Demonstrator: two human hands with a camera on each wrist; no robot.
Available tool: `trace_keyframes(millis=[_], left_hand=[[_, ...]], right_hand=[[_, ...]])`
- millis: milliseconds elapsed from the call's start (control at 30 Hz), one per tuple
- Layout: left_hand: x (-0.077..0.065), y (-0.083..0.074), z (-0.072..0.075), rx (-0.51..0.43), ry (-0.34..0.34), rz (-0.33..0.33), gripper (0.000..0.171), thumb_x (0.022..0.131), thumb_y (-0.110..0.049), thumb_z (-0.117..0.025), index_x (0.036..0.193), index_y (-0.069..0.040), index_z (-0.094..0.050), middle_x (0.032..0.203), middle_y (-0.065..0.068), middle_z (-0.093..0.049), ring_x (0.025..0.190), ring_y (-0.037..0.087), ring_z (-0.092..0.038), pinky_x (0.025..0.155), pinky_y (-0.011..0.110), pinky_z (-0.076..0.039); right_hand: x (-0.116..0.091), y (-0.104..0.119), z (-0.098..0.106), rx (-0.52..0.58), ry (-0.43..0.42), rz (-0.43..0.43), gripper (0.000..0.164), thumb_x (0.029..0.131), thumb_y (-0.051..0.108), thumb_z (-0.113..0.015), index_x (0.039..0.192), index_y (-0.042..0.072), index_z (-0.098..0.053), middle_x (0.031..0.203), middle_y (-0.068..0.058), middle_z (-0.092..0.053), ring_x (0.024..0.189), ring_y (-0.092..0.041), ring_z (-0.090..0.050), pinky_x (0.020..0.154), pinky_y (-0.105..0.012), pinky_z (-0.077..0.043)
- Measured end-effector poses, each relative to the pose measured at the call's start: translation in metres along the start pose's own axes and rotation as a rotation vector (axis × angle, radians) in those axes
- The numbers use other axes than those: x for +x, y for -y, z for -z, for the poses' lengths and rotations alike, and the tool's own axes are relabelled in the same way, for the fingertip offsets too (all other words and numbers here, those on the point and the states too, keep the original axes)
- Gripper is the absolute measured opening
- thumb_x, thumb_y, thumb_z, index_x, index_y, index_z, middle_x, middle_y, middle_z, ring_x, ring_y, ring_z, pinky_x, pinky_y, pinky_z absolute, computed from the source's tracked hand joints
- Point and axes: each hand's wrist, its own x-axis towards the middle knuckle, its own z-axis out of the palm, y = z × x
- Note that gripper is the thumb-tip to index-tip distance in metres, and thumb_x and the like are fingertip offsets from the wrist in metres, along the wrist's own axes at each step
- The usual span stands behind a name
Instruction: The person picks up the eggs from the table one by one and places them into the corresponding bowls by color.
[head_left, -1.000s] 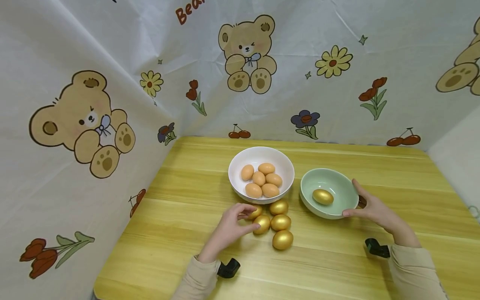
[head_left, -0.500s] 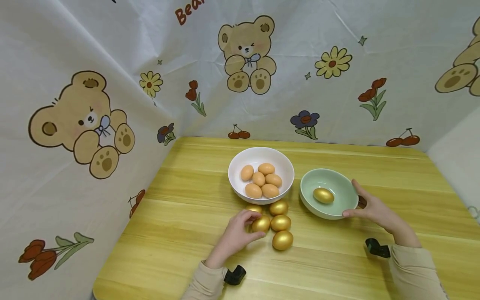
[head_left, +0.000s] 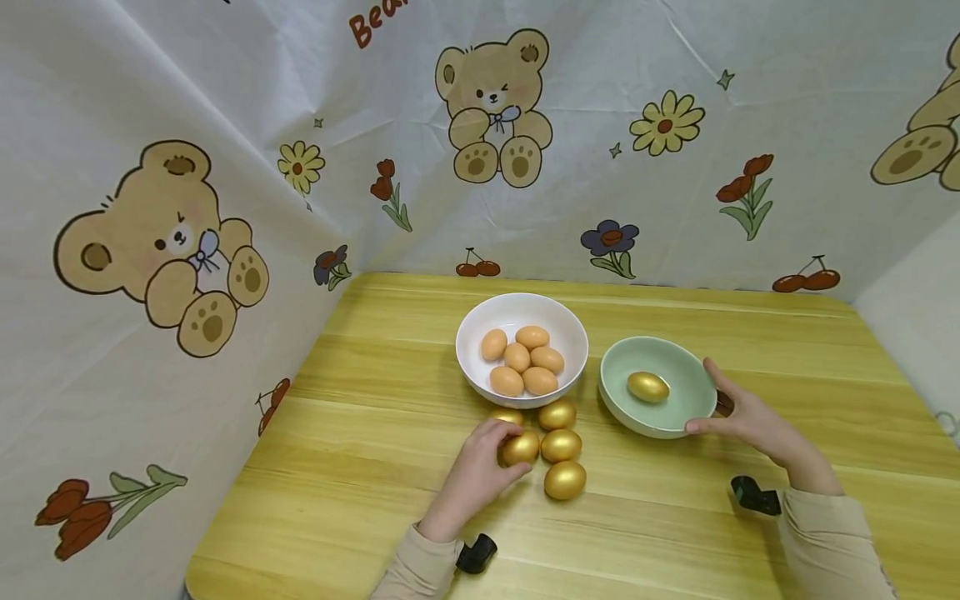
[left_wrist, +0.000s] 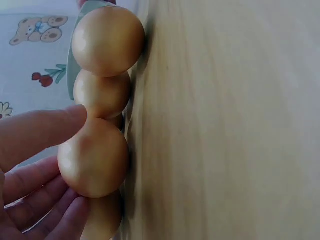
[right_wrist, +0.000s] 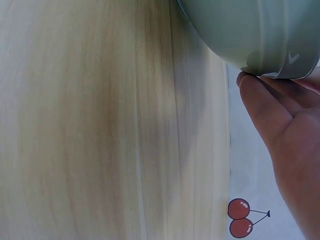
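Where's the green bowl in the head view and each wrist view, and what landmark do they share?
Head: right of centre, green bowl, right hand holding its side.
Left wrist: upper left, a strip of green bowl behind golden eggs.
Right wrist: top right, green bowl cut off by the frame.
Shared landmark: wooden table.

- Egg [head_left: 519, 449]: gold, shiny, on its side between the left hand [head_left: 476, 471]'s thumb and fingers.
- Bowl [head_left: 681, 362]: pale green, upright, a second gold egg [head_left: 648, 387] inside.
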Motion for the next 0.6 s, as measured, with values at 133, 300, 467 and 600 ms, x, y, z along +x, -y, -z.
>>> trace_keyframes(millis=[133,300,467,600], left_hand=[[-0.0007,-0.0008,-0.0012,0.065,-0.001,-0.004,0.044,0.072,-0.019,-0.081,0.110,-0.008,-0.061,0.113,-0.001,-0.056,0.107,0.016,-0.052,0.095,0.030,-0.041],[-0.0020,-0.0024,-0.0012,0.097,0.005,-0.007,0.047,0.071,-0.016,-0.081,0.112,-0.008,-0.060,0.111,-0.001,-0.055,0.104,0.015,-0.052,0.092,0.029,-0.043],[-0.0027,-0.0021,-0.0023,0.094,0.013,0.008,0.047,0.070,-0.019,-0.082,0.110,-0.009,-0.059,0.108,-0.002,-0.055,0.100,0.013,-0.053,0.089,0.027,-0.045],[-0.0037,-0.0020,-0.0035,0.074,0.020,0.017,0.045,0.070,-0.019,-0.082,0.107,-0.009,-0.059,0.104,-0.002,-0.055,0.094,0.012,-0.055,0.085,0.026,-0.046]], right_hand=[[0.0003,-0.0013,0.0002,-0.001,-0.002,-0.001,0.102,0.082,0.017,-0.072,0.147,0.003,0.006,0.136,-0.033,-0.033,0.107,-0.029,-0.050,0.076,-0.012,-0.042],[0.0004,-0.0013,0.0003,-0.001,-0.003,-0.003,0.102,0.082,0.017,-0.072,0.146,0.003,0.006,0.137,-0.035,-0.031,0.108,-0.030,-0.049,0.076,-0.012,-0.042],[-0.0006,0.0012,0.0002,-0.008,-0.003,-0.003,0.102,0.083,0.018,-0.072,0.146,0.002,0.007,0.138,-0.036,-0.028,0.112,-0.037,-0.046,0.077,-0.011,-0.041],[-0.0010,0.0018,0.0000,0.014,0.003,-0.003,0.102,0.083,0.017,-0.071,0.146,0.002,0.007,0.141,-0.036,-0.022,0.116,-0.041,-0.042,0.078,-0.009,-0.039]])
